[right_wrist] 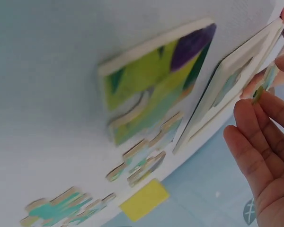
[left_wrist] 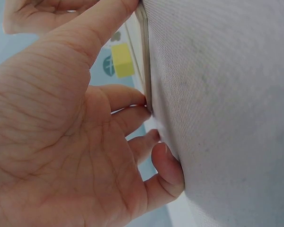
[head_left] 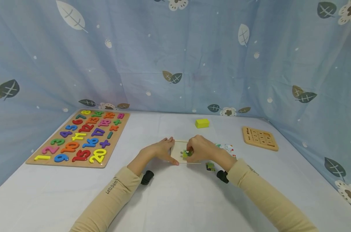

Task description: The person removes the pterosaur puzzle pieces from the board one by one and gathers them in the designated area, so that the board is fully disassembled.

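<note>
A shallow light wooden puzzle tray [head_left: 176,148] lies flat on the white table. My left hand [head_left: 161,150] holds it at its left side, thumb at the near corner and fingertips against the far one. Over the tray, my right hand [head_left: 201,148] pinches a small green jigsaw piece [head_left: 185,154] between thumb and fingers. The right wrist view shows only a thin green edge of a piece [right_wrist: 258,94] at the fingertips. Just right of the tray lies a green and purple jigsaw piece [right_wrist: 156,78]. Other loose jigsaw pieces [head_left: 228,148] lie beyond the right wrist, partly hidden by it.
A yellow block [head_left: 202,123] stands behind the tray. On the left lies a big wooden number board [head_left: 114,146] with coloured digits. A small wooden number board [head_left: 260,138] is at the right. Blue patterned cloth [head_left: 175,58] hangs round the table.
</note>
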The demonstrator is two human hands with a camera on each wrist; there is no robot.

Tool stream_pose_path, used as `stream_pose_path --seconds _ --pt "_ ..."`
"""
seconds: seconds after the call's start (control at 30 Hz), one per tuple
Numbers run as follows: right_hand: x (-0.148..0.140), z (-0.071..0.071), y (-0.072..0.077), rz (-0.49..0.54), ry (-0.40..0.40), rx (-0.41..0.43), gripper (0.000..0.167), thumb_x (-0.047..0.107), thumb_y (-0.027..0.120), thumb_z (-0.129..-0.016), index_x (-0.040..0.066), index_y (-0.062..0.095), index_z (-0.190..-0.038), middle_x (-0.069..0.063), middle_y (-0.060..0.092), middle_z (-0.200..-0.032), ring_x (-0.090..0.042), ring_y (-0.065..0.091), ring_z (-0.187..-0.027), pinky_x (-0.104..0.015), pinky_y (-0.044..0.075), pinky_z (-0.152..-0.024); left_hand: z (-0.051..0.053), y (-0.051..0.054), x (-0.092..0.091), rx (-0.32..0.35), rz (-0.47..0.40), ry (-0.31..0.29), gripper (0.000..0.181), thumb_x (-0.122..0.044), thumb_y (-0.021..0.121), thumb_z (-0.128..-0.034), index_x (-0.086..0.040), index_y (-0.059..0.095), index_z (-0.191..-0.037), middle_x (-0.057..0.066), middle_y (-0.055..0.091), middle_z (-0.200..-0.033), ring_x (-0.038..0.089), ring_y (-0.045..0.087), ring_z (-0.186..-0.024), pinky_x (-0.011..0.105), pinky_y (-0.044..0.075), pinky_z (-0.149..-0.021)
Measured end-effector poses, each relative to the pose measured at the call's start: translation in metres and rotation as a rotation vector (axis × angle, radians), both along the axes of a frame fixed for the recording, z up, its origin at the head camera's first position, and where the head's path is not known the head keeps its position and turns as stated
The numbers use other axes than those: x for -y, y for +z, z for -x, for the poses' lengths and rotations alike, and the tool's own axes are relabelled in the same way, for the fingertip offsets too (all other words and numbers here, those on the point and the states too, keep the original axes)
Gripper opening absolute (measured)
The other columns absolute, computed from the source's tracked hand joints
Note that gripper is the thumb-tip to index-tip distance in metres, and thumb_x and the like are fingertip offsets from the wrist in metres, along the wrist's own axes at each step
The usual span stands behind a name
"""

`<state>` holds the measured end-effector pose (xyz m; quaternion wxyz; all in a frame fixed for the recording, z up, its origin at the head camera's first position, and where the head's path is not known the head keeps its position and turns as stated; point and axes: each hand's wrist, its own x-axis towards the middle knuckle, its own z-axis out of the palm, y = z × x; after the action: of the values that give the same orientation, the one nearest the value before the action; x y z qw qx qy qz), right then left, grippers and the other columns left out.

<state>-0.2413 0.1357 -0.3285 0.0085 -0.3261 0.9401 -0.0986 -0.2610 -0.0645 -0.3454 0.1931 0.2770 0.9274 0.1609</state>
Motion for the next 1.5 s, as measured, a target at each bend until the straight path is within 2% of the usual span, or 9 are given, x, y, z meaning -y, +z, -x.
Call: stream_pose_path --seconds 0.2,0.57,0.77,1.1,1.3,1.5 --pt "-0.009 -0.004 0.001 0.003 0.030 -0.015 0.018 0.018 0.079 -0.071 0.005 0.074 -0.081 0.000 0.065 -0.072 -0.003 0.049 -0.058 -0.014 0.044 -0.054 0.000 0.000 -0.001 -0.010 0.007 0.001 0.105 -0.048 0.074 -0.0805 0.003 0.017 -0.152 0.016 0.010 -0.161 0.035 0.009 -0.149 0.049 0.018 -0.120" --pt "-0.028 -0.011 0.000 0.029 -0.012 0.007 0.017 0.018 0.078 -0.071 0.006 0.074 -0.083 0.002 0.062 -0.074 -0.004 0.048 -0.062 -0.016 0.043 -0.056 0.001 -0.001 0.000 -0.010 0.018 0.001 0.105 -0.049 0.073 -0.0810 0.002 0.015 -0.152 0.015 0.008 -0.162 0.035 0.007 -0.150 0.049 0.016 -0.120" --pt "-0.039 -0.015 0.000 0.041 -0.004 -0.022 0.013 0.017 0.076 -0.071 0.008 0.073 -0.080 0.002 0.061 -0.072 -0.004 0.047 -0.061 -0.017 0.043 -0.056 0.000 -0.001 0.001 -0.016 0.005 -0.008 0.104 -0.047 0.073 -0.0812 0.003 0.016 -0.152 0.017 0.008 -0.161 0.037 0.009 -0.149 0.050 0.016 -0.120" --pt "-0.058 -0.024 -0.001 0.077 -0.002 -0.020 0.015 0.014 0.075 -0.070 0.005 0.074 -0.082 0.002 0.064 -0.074 -0.004 0.050 -0.063 -0.016 0.044 -0.056 -0.001 0.000 0.001 -0.014 -0.014 -0.013 0.105 -0.046 0.074 -0.0810 0.005 0.016 -0.152 0.018 0.009 -0.161 0.037 0.009 -0.149 0.050 0.015 -0.120" --pt "-0.069 -0.030 -0.003 0.063 -0.022 -0.025 0.014 0.014 0.075 -0.068 0.007 0.074 -0.080 0.004 0.060 -0.070 -0.003 0.047 -0.062 -0.016 0.041 -0.053 0.000 -0.001 0.001 -0.008 -0.024 -0.010 0.106 -0.046 0.075 -0.0804 0.004 0.015 -0.152 0.017 0.008 -0.161 0.037 0.008 -0.149 0.050 0.016 -0.120" --pt "-0.079 -0.035 -0.006 0.060 -0.038 -0.030 0.018 0.017 0.074 -0.067 0.006 0.075 -0.082 0.006 0.061 -0.072 -0.004 0.050 -0.062 -0.016 0.044 -0.055 -0.001 -0.001 0.001 -0.002 -0.024 -0.006 0.105 -0.046 0.074 -0.0809 0.004 0.015 -0.152 0.018 0.008 -0.161 0.037 0.007 -0.149 0.050 0.015 -0.120"
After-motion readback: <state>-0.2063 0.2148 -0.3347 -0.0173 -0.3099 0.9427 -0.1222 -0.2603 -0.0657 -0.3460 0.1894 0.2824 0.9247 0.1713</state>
